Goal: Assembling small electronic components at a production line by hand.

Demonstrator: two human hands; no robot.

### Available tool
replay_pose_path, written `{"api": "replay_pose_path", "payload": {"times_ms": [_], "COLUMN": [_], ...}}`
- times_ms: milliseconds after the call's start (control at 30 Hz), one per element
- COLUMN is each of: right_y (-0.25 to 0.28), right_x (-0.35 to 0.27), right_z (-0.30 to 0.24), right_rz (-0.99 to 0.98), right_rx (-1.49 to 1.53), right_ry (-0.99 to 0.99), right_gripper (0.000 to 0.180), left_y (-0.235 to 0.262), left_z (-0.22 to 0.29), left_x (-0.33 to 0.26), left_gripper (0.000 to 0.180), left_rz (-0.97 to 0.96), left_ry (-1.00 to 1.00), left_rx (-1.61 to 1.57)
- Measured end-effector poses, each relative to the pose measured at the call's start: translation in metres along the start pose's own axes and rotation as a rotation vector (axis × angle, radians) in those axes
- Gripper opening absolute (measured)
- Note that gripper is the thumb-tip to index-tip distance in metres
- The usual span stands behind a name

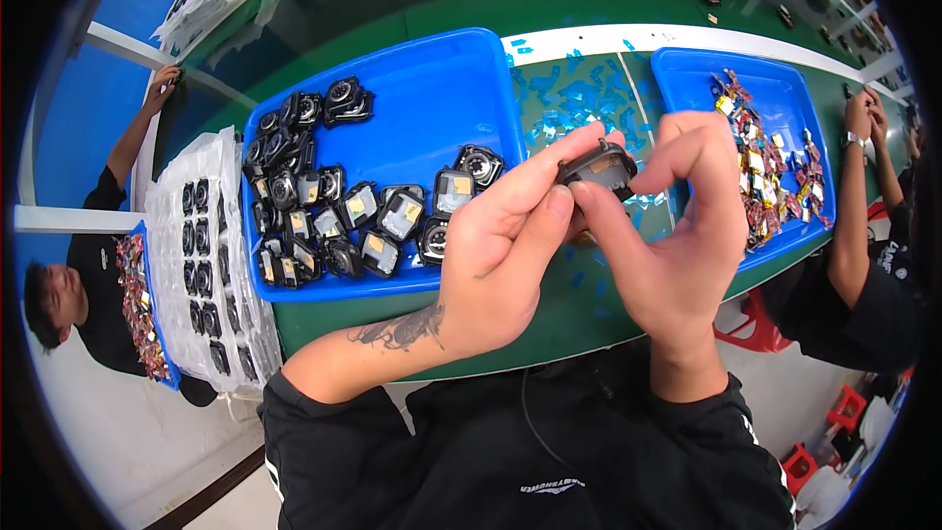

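In front of my chest, over the green table, my left hand [496, 260] grips a black smartwatch case [602, 174] between thumb and fingers. The case is tilted, and a grey inner face with a small tan patch shows. My right hand [682, 231] is closed at the same case, its thumb pressed on the near edge and its curled index finger at the right end. Whether a tiny part sits between those fingertips is hidden. Left of my hands, similar watch cases [400, 213] lie heaped in a blue tray [422, 79].
At right, a second blue tray [677, 64] holds small red, white and yellow electronic parts [756, 162]. Blue film pieces [574, 103] litter the green table [471, 353]. White packing trays [172, 265] with watch cases stand at left. Co-workers sit on both sides.
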State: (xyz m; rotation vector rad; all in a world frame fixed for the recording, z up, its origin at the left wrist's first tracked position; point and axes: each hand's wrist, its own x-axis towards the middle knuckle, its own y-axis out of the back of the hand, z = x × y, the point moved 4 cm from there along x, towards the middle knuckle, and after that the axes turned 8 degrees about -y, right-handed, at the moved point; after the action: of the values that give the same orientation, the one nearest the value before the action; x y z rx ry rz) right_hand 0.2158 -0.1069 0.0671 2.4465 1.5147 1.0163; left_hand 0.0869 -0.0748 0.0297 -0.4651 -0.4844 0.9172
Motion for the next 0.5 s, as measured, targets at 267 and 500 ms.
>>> {"api": "replay_pose_path", "payload": {"times_ms": [267, 500], "right_y": [-0.001, 0.009], "right_x": [0.005, -0.006], "right_z": [0.003, 0.028], "right_rz": [-0.008, 0.113], "right_rx": [0.103, 0.389], "right_ry": [0.041, -0.116], "right_gripper": [0.033, 0.029], "left_y": [0.002, -0.001], "left_z": [-0.006, 0.007], "left_x": [0.000, 0.006], "left_gripper": [0.041, 0.038], "left_rz": [-0.047, 0.055], "left_ry": [0.014, 0.041], "left_rx": [0.027, 0.046]}}
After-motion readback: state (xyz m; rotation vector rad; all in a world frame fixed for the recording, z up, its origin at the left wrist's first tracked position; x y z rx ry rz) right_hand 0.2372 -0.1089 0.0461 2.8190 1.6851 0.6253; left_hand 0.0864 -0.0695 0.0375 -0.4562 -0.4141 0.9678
